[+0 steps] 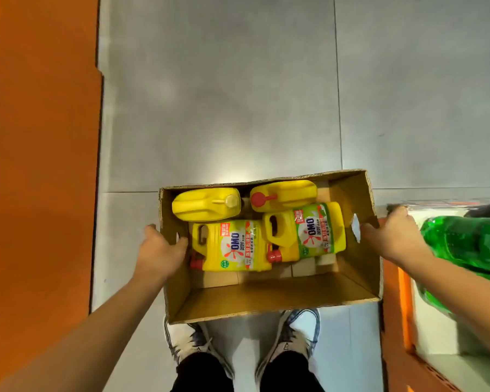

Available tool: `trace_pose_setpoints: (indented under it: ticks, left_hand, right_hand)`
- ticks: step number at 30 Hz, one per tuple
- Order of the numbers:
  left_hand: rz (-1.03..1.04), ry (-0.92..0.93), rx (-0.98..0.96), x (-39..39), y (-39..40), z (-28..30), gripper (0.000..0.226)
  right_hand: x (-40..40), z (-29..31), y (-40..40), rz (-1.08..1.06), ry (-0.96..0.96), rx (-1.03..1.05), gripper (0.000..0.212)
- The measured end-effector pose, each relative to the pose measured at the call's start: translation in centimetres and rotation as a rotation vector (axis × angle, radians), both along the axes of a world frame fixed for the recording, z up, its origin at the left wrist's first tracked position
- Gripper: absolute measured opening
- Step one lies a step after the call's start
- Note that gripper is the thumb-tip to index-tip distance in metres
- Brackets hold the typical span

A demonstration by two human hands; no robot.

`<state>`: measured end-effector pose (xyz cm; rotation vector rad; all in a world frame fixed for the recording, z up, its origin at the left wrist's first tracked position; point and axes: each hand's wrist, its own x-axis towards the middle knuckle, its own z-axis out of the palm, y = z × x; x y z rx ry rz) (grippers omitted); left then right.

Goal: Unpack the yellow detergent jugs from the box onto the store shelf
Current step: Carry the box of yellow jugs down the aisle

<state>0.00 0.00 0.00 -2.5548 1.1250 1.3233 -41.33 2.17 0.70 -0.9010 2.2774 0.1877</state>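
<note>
Open brown corrugated cardboard box (266, 295) is sitting between the person's feet over the grey tiled floor (224, 94). Four yellow plastic detergent jugs (234, 246) are lying inside it, toward the far end. Left hand (157, 250) is gripping the left wall, fingers (178, 243) curled over the edge by the cut-out handle. Right hand (391, 236) is clamped on the right wall likewise. Judgement: full jugs likely heavy, rigid, smooth; best hold is each moulded handle near the red cap (273, 256).
</note>
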Motion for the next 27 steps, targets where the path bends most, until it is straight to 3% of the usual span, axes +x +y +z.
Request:
trace_pose_setpoints:
  ticks: [5, 10, 15, 19, 27]
  left_hand:
    - [0.07, 0.039, 0.042, 0.8, 1.0, -2.0, 0.04]
    - [0.044, -0.008, 0.014, 1.0, 0.7, -3.5, 0.016]
    - [-0.008, -0.091, -0.032, 0.7, 0.8, -4.7, 0.018]
    - [-0.011, -0.142, -0.037, 0.6, 0.7, -5.0, 0.032]
    - [-0.083, -0.205, -0.064, 0.0, 0.4, -4.6, 0.032]
  right_hand:
    - [-0.9, -2.2, 0.2, 0.008, -0.129, 0.093, 0.041]
    - [-1.1, -4.0, 0.9, -0.074, -0.162, 0.11, 0.039]
    - [-1.1, -5.6, 1.1, -0.072, -0.067, 0.082, 0.024]
    - [-1.0, -6.2, 1.5, -0.045, -0.023, 0.034, 0.029]
    - [-1.2, -6.2, 1.3, 0.016, 0.02, 0.031, 0.022]
